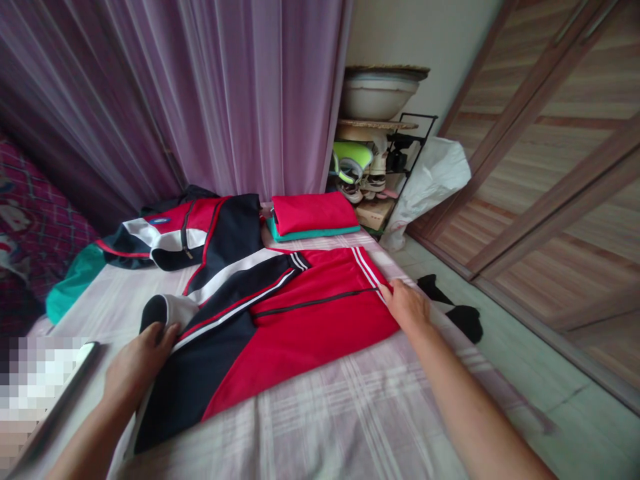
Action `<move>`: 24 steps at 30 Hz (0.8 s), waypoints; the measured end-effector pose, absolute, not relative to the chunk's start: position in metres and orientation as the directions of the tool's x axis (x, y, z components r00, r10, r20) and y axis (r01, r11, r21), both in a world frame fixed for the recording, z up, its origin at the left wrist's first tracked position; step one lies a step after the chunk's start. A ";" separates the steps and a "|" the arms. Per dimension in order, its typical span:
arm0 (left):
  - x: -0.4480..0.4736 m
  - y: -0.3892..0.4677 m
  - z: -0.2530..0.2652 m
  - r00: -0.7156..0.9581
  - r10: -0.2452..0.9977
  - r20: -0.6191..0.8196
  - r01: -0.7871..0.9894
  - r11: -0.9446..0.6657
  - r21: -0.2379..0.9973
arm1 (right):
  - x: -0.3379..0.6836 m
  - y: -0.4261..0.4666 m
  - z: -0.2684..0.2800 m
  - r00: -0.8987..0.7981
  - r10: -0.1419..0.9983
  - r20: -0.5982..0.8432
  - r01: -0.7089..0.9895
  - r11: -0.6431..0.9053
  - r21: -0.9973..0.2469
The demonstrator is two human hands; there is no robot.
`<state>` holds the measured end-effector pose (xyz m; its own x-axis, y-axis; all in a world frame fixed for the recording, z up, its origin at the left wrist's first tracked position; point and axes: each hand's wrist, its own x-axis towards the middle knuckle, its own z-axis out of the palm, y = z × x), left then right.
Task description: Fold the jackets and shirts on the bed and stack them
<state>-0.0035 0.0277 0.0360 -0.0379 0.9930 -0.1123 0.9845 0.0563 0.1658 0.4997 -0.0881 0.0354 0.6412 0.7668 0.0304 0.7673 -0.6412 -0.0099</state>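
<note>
A red, navy and white track jacket [320, 333] lies flat across the bed, its dark zip line running lengthwise. One navy sleeve [240, 297] with white and red stripes is folded over the body, its cuff resting on the red part. My left hand [137, 360] is closed on the jacket's edge by the white and black collar. At the opposite end, my right hand [407, 307] pinches the white-striped hem. Behind lies a second track jacket [187, 230] in red, white and navy, with a zip and a small badge.
A folded red garment [313, 212] lies on a folded teal one [320, 235] at the bed's far edge. Teal cloth [75, 283] hangs at the left. A shoe rack [420, 143], white plastic bag [430, 183], wooden wardrobe [545, 153] and dark cloth on the floor [463, 320] stand right.
</note>
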 end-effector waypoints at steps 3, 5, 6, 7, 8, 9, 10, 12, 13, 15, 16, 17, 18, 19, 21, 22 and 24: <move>0.001 0.027 0.040 -0.086 0.986 -0.145 0.992 0.098 0.082 | 0.498 -0.098 0.033 0.616 0.783 0.088 0.784 -0.620 0.028; 0.003 0.026 0.042 -0.080 0.986 -0.148 0.992 0.093 0.084 | 0.498 -0.096 0.033 0.603 0.792 0.094 0.793 -0.608 0.044; 0.004 0.025 0.043 -0.076 0.987 -0.145 0.992 0.089 0.090 | 0.498 -0.095 0.034 0.603 0.792 0.094 0.792 -0.608 0.050; 0.005 0.025 0.044 -0.073 0.988 -0.138 0.992 0.087 0.095 | 0.498 -0.094 0.034 0.604 0.791 0.099 0.790 -0.610 0.055; 0.005 0.025 0.044 -0.073 0.989 -0.131 0.991 0.087 0.098 | 0.498 -0.094 0.035 0.599 0.793 0.114 0.792 -0.607 0.062; 0.005 0.025 0.045 -0.073 0.989 -0.127 0.991 0.086 0.098 | 0.497 -0.094 0.035 0.583 0.800 0.145 0.801 -0.595 0.064; 0.006 0.024 0.045 -0.076 0.989 -0.124 0.992 0.088 0.095 | 0.495 -0.094 0.035 0.551 0.811 0.195 0.819 -0.571 0.062; 0.007 0.023 0.045 -0.082 0.989 -0.126 0.992 0.093 0.090 | 0.490 -0.094 0.034 0.447 0.828 0.337 0.873 -0.486 0.036; 0.008 0.023 0.045 -0.084 0.989 -0.124 0.991 0.096 0.089 | 0.486 -0.094 0.032 0.378 0.832 0.405 0.906 -0.422 0.022; 0.010 0.021 0.046 -0.087 0.990 -0.115 0.991 0.097 0.089 | 0.477 -0.090 0.025 0.239 0.851 0.467 0.960 -0.279 0.016; 0.011 0.020 0.047 -0.088 0.990 -0.112 0.991 0.098 0.086 | 0.473 -0.088 0.020 0.188 0.875 0.446 0.975 -0.222 0.025; 0.012 0.019 0.047 -0.088 0.990 -0.112 0.992 0.097 0.081 | 0.469 -0.086 0.014 0.156 0.906 0.393 0.982 -0.185 0.036; 0.013 0.019 0.047 -0.086 0.990 -0.113 0.993 0.094 0.074 | 0.466 -0.083 0.009 0.146 0.937 0.317 0.985 -0.168 0.045; 0.013 0.019 0.048 -0.082 0.990 -0.117 0.994 0.090 0.069 | 0.464 -0.081 0.003 0.154 0.958 0.240 0.984 -0.171 0.052; 0.012 0.018 0.048 -0.078 0.989 -0.122 0.994 0.087 0.069 | 0.463 -0.079 -0.005 0.180 0.974 0.140 0.980 -0.190 0.064; 0.011 0.017 0.048 -0.081 0.990 -0.117 0.993 0.091 0.080 | 0.463 -0.078 -0.008 0.184 0.975 0.125 0.979 -0.193 0.070; 0.007 0.014 0.049 -0.092 0.994 -0.066 0.987 0.100 0.123 | 0.466 -0.078 -0.012 0.178 0.975 0.131 0.978 -0.190 0.082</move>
